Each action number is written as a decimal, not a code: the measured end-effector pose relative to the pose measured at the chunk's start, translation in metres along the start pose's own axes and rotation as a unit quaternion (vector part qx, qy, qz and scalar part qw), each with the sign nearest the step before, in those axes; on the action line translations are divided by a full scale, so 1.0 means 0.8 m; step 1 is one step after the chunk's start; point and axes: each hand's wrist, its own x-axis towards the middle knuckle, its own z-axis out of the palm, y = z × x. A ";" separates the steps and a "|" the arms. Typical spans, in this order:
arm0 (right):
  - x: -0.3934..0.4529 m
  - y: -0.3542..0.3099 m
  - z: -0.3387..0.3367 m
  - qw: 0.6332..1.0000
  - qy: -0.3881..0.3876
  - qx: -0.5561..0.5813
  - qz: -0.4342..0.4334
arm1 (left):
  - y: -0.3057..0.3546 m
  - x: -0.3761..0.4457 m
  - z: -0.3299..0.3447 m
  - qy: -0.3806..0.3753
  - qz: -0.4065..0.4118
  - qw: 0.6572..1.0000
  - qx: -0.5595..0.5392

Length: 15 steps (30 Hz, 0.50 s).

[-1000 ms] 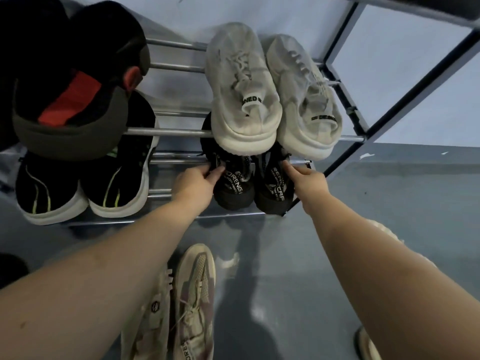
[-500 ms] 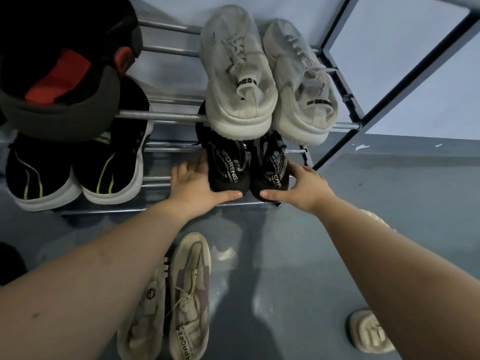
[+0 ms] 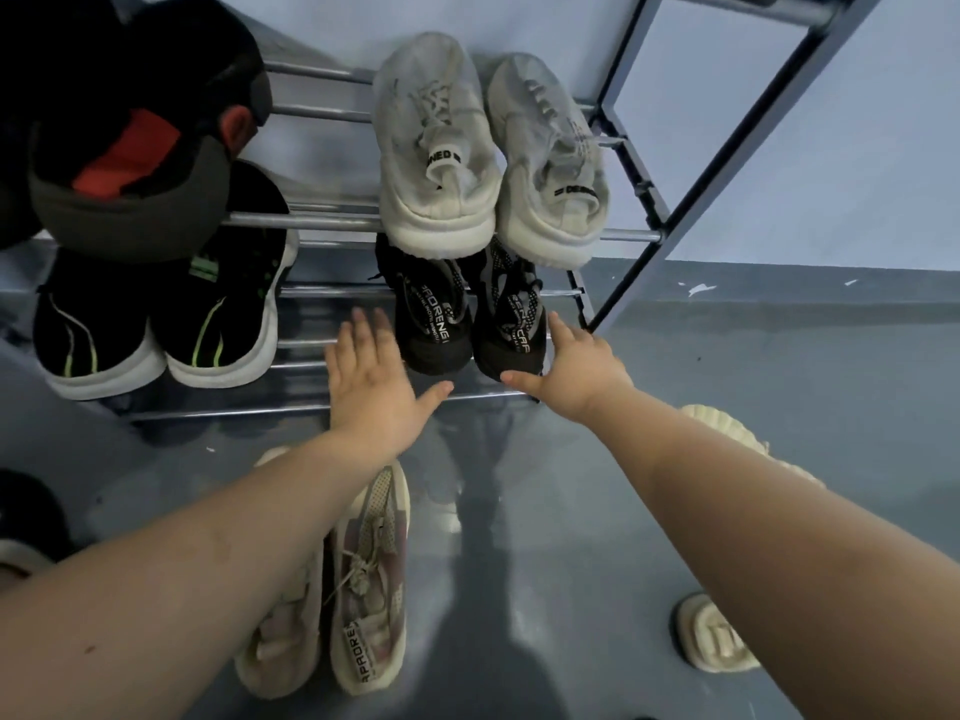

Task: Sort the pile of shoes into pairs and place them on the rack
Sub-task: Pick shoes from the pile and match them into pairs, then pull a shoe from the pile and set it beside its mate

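1. Grey-blue glossy floor point(image 3: 727, 387) meets a pale blue wall point(image 3: 857, 148) at 2 o'clock.
2. Black shoes point(image 3: 467, 324) sit on the metal rack point(image 3: 322, 220), low tier.
3. Left hand point(image 3: 371, 387) and right hand point(image 3: 576, 371) flank them, fingers spread, holding nothing.

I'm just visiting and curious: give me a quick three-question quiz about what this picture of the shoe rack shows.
1. True or false: the left hand grips a shoe.
2. Which pair sits directly above the black lettered pair on the rack? A) white pair B) black pair with green stripes C) beige pair
3. Fill in: the beige pair lies on the ____.

Key: 1. False; both it and the right hand are open, beside the black lettered pair. 2. A, the white pair. 3. Floor.
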 end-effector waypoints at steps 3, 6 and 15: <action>-0.027 0.019 -0.006 0.997 -0.002 -0.069 -0.041 | -0.001 -0.035 0.005 0.010 0.121 0.989 0.081; -0.059 0.048 -0.007 0.993 -0.013 -0.105 -0.049 | 0.010 -0.064 0.004 -0.025 0.223 0.968 0.111; -0.173 0.187 0.007 0.990 -0.072 -0.124 0.008 | 0.079 -0.104 0.023 -0.096 0.376 0.908 0.160</action>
